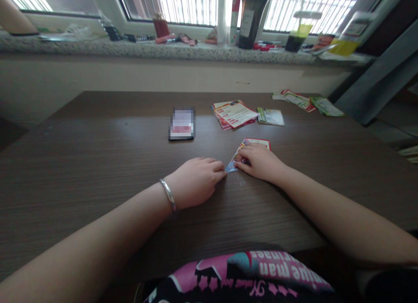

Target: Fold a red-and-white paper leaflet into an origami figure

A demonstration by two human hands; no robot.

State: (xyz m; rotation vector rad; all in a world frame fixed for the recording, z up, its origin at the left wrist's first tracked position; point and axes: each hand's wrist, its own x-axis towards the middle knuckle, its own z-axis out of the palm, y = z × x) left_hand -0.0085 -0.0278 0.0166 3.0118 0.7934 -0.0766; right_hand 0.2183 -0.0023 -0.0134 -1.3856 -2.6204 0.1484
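Observation:
A small printed paper (259, 141), coloured with a red edge, lies partly folded on the brown table (98, 176). My left hand (197, 181), with a silver bracelet at the wrist, has its fingers drawn together at the paper's pointed left corner. Over the folded part rests my right hand (259, 161), its fingers curled and pressing the paper down against the tabletop. Part of the paper is hidden beneath the right hand.
Beyond my hands are a phone (182, 124), a stack of printed leaflets (235, 114) and a green-and-white paper packet (271, 116). More folded papers (298, 99) lie at the far right. Bottles (251, 22) and small items line the stone windowsill (130, 49).

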